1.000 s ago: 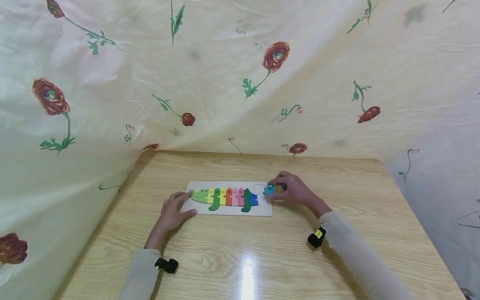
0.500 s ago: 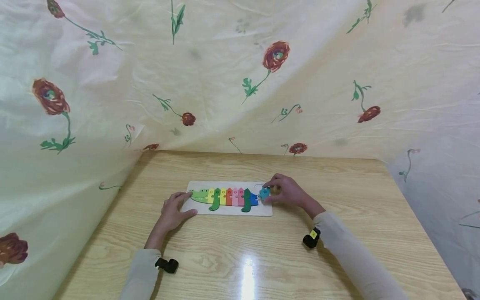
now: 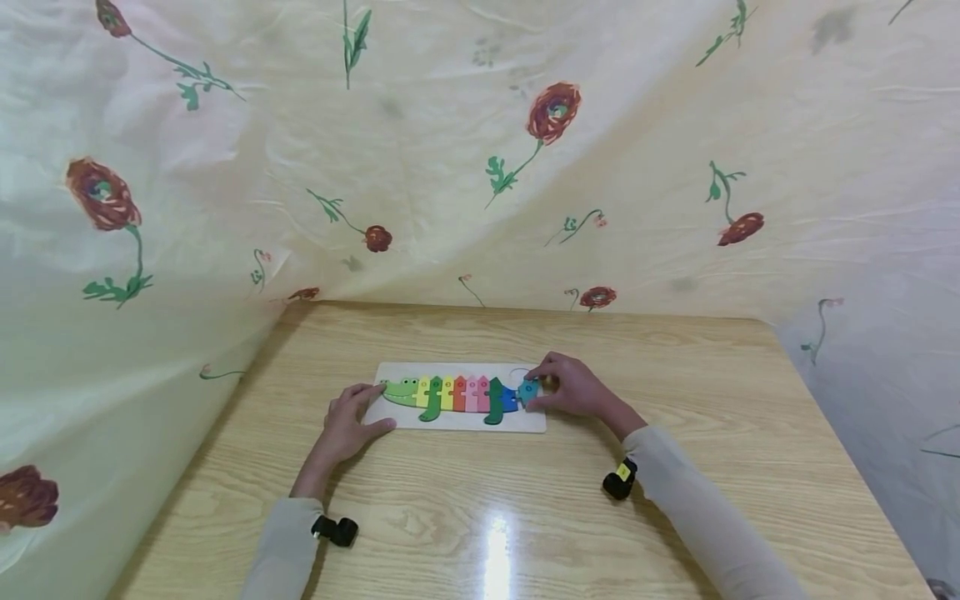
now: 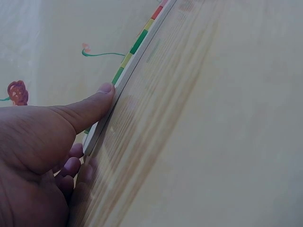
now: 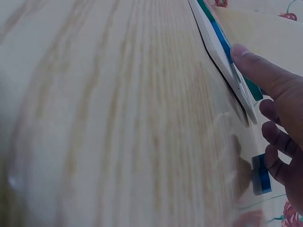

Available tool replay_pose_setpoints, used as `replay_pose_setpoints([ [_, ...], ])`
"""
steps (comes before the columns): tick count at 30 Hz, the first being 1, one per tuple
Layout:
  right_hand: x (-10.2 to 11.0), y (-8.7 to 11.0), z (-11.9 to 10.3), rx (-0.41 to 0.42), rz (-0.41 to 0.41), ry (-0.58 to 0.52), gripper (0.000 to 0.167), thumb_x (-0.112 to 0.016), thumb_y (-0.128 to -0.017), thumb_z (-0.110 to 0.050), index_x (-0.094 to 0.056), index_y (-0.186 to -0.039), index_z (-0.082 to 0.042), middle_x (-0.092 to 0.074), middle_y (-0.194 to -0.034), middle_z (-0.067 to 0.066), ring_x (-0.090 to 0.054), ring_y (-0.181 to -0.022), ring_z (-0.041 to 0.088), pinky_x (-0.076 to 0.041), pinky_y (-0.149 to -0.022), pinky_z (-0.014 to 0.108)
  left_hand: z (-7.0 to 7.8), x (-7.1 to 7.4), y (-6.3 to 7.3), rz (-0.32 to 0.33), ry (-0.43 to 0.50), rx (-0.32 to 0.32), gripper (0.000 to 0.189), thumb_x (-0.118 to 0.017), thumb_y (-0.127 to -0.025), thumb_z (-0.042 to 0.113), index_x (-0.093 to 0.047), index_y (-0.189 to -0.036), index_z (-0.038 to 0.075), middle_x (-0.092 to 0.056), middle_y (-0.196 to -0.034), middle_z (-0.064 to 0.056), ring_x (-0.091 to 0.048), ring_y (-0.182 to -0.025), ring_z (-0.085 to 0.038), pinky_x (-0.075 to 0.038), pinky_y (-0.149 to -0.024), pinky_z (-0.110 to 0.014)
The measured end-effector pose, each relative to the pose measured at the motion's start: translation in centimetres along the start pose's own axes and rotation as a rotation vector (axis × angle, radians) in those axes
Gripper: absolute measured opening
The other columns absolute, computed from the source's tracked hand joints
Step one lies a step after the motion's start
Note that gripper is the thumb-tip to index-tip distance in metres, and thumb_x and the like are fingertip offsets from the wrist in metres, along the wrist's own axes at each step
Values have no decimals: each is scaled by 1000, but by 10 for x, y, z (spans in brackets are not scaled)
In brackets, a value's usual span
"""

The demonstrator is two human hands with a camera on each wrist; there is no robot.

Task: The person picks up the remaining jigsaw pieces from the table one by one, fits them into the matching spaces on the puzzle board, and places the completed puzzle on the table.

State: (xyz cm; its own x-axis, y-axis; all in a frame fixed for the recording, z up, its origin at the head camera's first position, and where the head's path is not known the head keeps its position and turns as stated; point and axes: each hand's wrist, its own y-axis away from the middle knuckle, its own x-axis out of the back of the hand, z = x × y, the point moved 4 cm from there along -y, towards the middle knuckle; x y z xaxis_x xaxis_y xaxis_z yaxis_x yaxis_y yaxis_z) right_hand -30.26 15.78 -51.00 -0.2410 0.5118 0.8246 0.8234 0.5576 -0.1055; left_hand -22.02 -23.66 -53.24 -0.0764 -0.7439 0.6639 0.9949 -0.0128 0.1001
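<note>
A crocodile puzzle board (image 3: 450,422) lies flat on the table, bearing a row of coloured pieces from the green head (image 3: 400,392) to a blue piece (image 3: 508,399). My left hand (image 3: 348,423) holds the board's left end, its thumb along the near edge. At the tail end, my right hand (image 3: 576,387) pinches a teal puzzle piece (image 3: 528,390) between thumb and forefinger, over the board beside the blue piece. In the right wrist view, another dark blue piece (image 5: 261,174) shows by the lower curled fingers; whether they hold it I cannot tell.
The wooden table (image 3: 442,508) stretches around the board. A flowered cloth (image 3: 427,167) hangs behind it and along both sides. Each wrist wears a small black camera, one at the left sleeve (image 3: 335,531) and one at the right sleeve (image 3: 619,480).
The right hand has moved left with the teal piece, bringing it from the board's right edge up to the blue piece. The left hand has stayed in place.
</note>
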Motion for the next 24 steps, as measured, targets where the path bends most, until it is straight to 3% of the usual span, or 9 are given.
replay_pose_setpoints([
  [24, -2, -1, -8, 15, -19, 16, 45, -88, -80, -41, -79, -114, -14, -59, -93, -4, -50, -82, 15, -42, -70, 29, -1, 1, -1, -1, 7, 2, 73, -80, -90, 33, -47, -154, 18, -32, -160, -17, -25, -140, -41, -22, -113, -64],
])
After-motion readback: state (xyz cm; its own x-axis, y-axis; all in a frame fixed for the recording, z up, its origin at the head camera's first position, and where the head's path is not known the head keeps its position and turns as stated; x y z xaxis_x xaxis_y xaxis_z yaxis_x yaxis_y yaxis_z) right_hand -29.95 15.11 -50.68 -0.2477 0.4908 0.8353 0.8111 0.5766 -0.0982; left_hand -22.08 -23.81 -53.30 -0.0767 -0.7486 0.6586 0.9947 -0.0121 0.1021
